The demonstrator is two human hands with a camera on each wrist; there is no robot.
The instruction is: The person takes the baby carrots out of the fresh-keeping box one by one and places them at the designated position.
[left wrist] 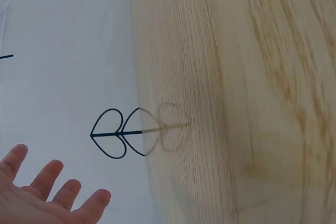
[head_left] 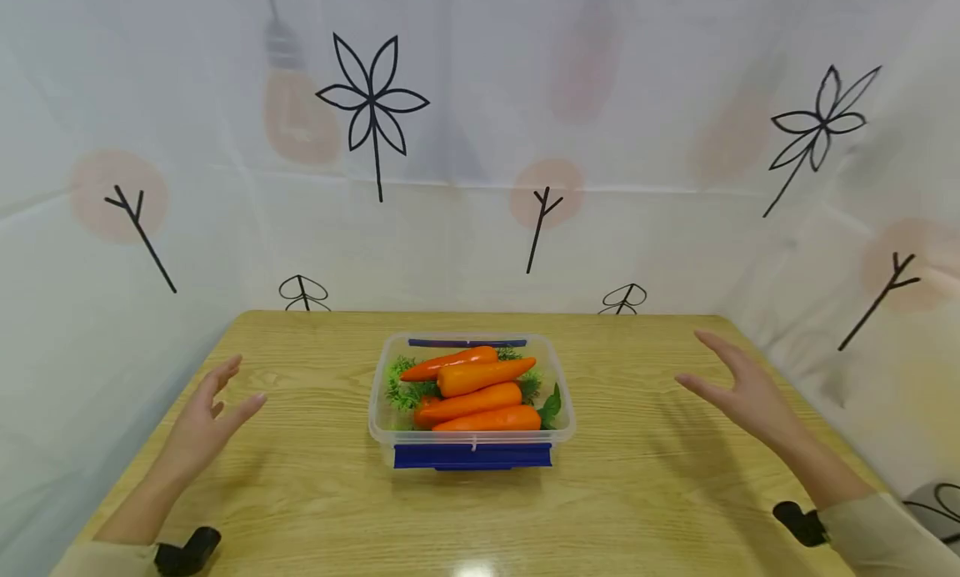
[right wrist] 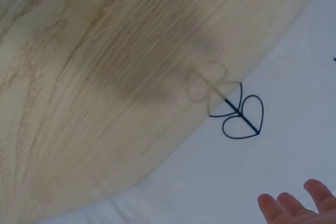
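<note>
1. My landmark is the clear plastic container (head_left: 377, 398), which rests on the wooden table (head_left: 637, 494); I can see into it from above.
2. Inside the container I count at least four orange carrots (head_left: 480, 400), piled lengthwise, with green leaves (head_left: 403, 389) showing around them.
3. A blue latch (head_left: 472, 456) runs along the container's near side, and a blue strip (head_left: 467, 343) shows at its far side.
4. I see the left hand (head_left: 201, 427) well left of the container, over the table, thumb standing apart from relaxed fingers.
5. I see the right hand (head_left: 753, 393) well right of the container, its thumb likewise spread away from extended fingers.
6. Behind the container I have a white cloth (head_left: 465, 252) printed with plant drawings.
7. My wrist feeds catch only part of each hand, so the exact finger spread is hard to judge.
</note>
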